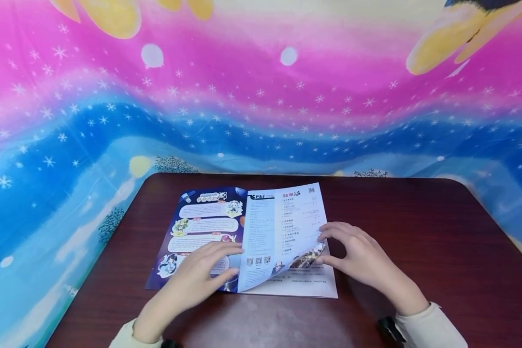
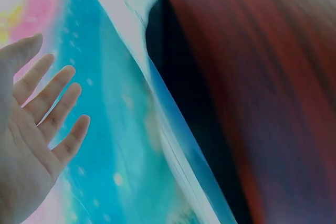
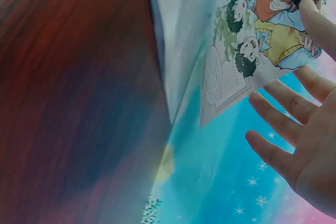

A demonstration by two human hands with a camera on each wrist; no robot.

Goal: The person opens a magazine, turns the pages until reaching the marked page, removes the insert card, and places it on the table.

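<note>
Magazine (image 1: 245,227) lies spread flat on the table (image 1: 417,227). Right hand (image 1: 361,253) at the magazine's right edge: thumb and fingers pinch 1 raised page (image 1: 302,222), lower corner curled to show a printed underside. Left hand (image 1: 202,273) over the magazine's left side: fingers extended, grip slack; paper contact unclear. Behind the magazine: snowflake-patterned cloth (image 1: 261,125). 2 pale sleeves (image 1: 430,331) at the magazine's near side.
</note>
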